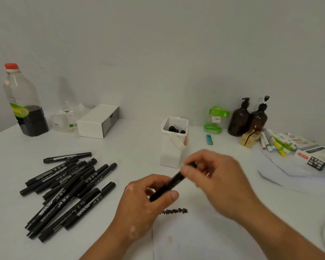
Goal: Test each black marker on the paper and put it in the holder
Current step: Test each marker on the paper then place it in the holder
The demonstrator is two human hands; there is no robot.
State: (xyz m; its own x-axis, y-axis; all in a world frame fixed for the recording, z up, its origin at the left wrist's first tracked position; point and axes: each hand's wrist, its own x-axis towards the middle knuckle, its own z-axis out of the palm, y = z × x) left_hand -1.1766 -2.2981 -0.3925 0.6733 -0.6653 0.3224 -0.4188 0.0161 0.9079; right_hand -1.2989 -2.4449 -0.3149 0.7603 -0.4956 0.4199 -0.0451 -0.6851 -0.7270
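At the near edge of the white table (135,147) a sheet of paper (195,241) lies flat, with a short black scribble (174,211) near its far end. Just above the scribble both hands hold one black marker (170,184), which slants up to the right, clear of the paper. The left hand (144,199) has its fingers and thumb curled round the marker's lower end. The right hand (216,173) is blurred, but its thumb and fingers are closed on the upper end. To the left of the hands a loose pile of black markers (68,188) lies on the table, crossing one another. Just beyond the right hand stands the white holder (174,147), upright, with several dark marker ends (176,129) showing inside its open top. Right of the holder lies a small teal lighter (209,139). Farther back, along the wall, stand a white box (94,122), a clear bottle (24,102) with a red cap and dark liquid at its bottom, a green plastic item (215,119) and two brown pump bottles (249,119). Coloured pens (276,144) lie in a heap at the far right.
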